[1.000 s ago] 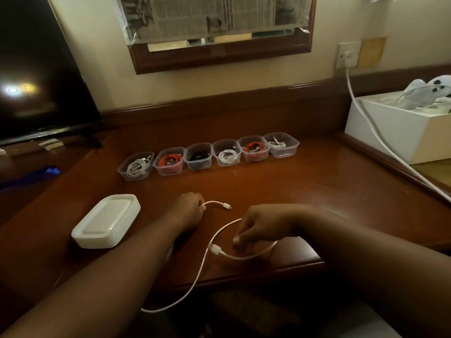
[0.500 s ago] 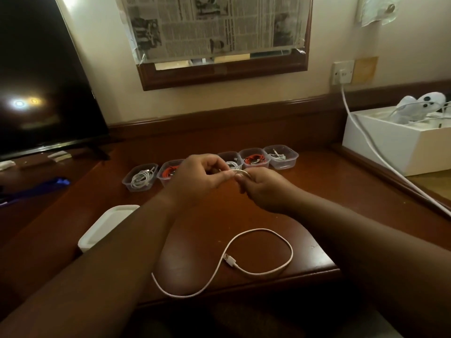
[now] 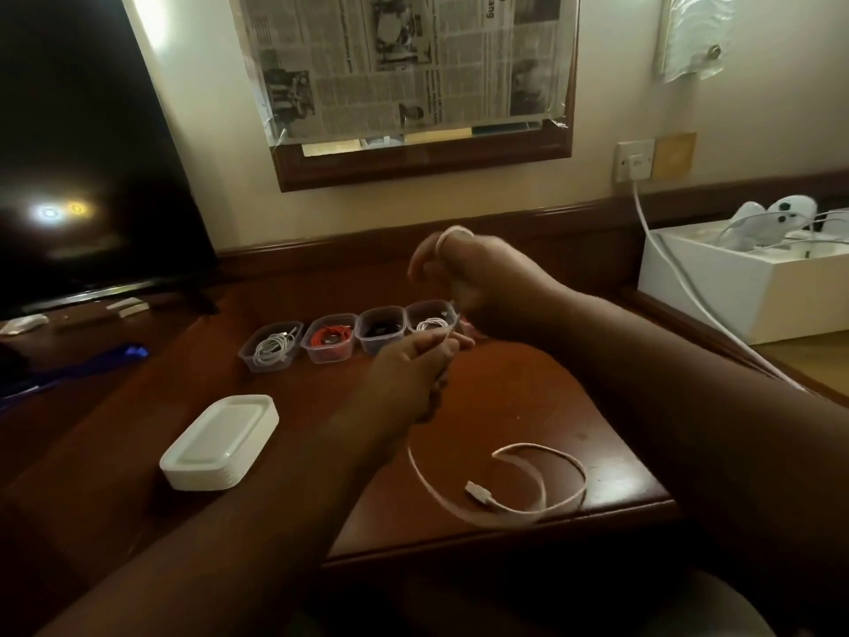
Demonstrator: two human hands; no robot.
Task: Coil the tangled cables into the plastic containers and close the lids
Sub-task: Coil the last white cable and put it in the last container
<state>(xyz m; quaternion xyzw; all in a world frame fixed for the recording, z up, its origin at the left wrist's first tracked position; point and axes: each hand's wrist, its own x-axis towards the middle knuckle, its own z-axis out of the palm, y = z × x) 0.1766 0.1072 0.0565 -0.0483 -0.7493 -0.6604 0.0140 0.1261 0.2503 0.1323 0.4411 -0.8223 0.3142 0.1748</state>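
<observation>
White cable (image 3: 537, 508) is mid-coil: the right hand (image 3: 478, 282), raised over the far row of plastic containers (image 3: 271, 349), has a turn looped round its curled fingers, while the left hand (image 3: 413, 374) pinches the strand just below and feeds it. The tail and plug lie slack on the near desk edge (image 3: 505, 544). Next, I'd judge, come more even wraps, then a free container and a lid from the stack (image 3: 220, 441) at left.

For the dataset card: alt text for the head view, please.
Two hands wind a white cable above a wooden desk: the right hand has it looped over its fingers, the left hand pinches it. Behind sit open containers of coiled cables, beside stacked lids.
</observation>
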